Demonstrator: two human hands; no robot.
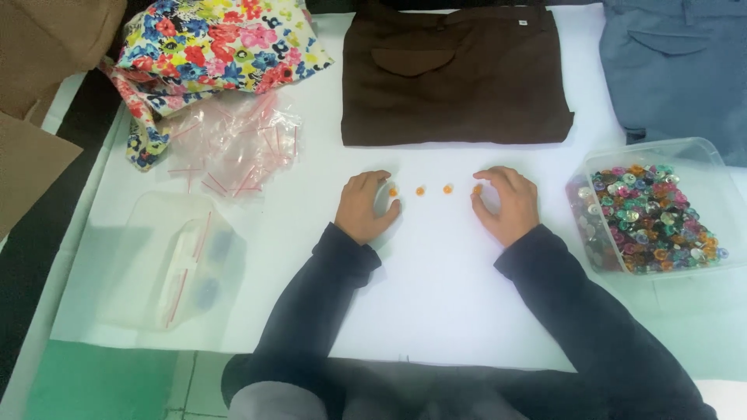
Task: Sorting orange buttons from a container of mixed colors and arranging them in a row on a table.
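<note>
both hands rest on a white table [436, 303], fingers loosely curled, holding nothing firmly. the left hand [364, 208] has its fingertips touching the first of four small orange buttons [420, 190], which lie in a row between the hands. the right hand [504, 206] pinches lightly at the last one. bare tabletop lies below the hands. just right of the right hand sits a clear tub of coloured buttons [654, 218]; brown trousers [455, 74] lie just beyond the fingertips.

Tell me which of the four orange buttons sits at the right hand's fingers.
The rightmost orange button, touching the right hand's fingers. The two middle ones lie untouched between the hands; the leftmost sits by the left hand.
</note>
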